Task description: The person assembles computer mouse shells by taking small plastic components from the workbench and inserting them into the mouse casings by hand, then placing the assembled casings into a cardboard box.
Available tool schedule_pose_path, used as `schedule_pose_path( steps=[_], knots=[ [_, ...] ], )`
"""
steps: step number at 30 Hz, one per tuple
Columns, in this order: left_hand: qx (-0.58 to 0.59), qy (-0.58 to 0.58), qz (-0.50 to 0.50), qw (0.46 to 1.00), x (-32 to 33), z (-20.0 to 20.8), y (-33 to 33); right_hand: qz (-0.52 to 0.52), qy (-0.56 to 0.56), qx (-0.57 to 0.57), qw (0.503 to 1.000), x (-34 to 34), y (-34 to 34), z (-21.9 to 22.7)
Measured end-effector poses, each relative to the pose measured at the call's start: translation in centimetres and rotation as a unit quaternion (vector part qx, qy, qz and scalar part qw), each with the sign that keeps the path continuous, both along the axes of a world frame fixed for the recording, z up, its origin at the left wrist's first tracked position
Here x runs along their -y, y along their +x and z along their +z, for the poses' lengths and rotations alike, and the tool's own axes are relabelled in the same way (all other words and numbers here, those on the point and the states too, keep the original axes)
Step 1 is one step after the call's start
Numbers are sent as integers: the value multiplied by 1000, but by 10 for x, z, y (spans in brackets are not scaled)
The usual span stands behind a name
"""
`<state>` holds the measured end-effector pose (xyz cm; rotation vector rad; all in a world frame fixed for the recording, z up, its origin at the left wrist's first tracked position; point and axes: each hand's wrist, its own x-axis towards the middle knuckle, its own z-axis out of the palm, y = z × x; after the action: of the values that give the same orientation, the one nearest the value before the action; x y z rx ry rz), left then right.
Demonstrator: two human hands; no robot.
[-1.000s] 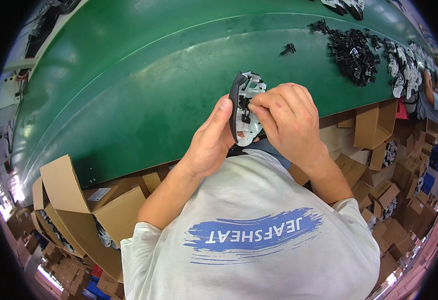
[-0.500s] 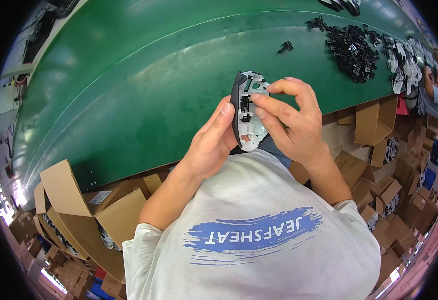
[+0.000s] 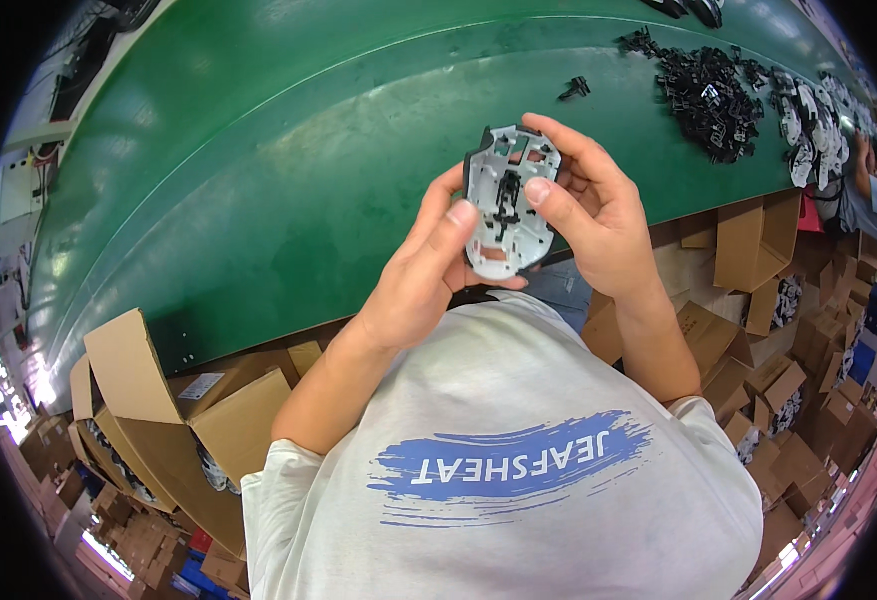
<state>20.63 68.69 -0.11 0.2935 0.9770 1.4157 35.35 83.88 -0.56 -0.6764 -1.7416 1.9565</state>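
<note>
Between both hands, above the near edge of the green table, is an oval mouse shell (image 3: 490,245), white inside with dark sides. Its hollow inner face shows, and a narrow black plastic part (image 3: 508,205) lies along its middle. My left hand (image 3: 421,270) is closed round the shell's left side, thumb on the rim and fingers beneath. At the right side, my right hand (image 3: 604,220) grips it too, thumb over the inner face and fingers behind the far edge. The fingers under the shell are partly hidden.
On the green table (image 3: 339,180), one loose black part (image 3: 576,89) lies beyond my hands. A heap of black parts (image 3: 709,105) and a row of white shells (image 3: 804,130) are farther right. Open cardboard boxes (image 3: 134,375) stand along the near edge. Another person (image 3: 874,185) sits at far right.
The shell has turned from edge-on so its inner face shows. My right fingers have moved from pinching inside it to holding its right side, the thumb over the inside.
</note>
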Motion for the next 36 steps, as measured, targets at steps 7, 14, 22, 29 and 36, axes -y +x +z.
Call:
schedule_pose_path(
  steps=[7,14,22,29,36],
  knots=[
    [-168,-33,61,983,-3,-26,0,-30,97,47,994,12,-12,-7],
    [-252,-75,122,957,-3,-41,7,19,192,44,980,17,-15,-17],
    [-405,-56,123,904,0,-48,8,-38,262,78,961,38,-26,-38],
    [-418,-54,105,901,0,-57,11,-30,272,104,956,38,-22,-40],
    [-437,-79,104,890,-3,-65,12,-16,274,125,954,36,-23,-43]
  ],
)
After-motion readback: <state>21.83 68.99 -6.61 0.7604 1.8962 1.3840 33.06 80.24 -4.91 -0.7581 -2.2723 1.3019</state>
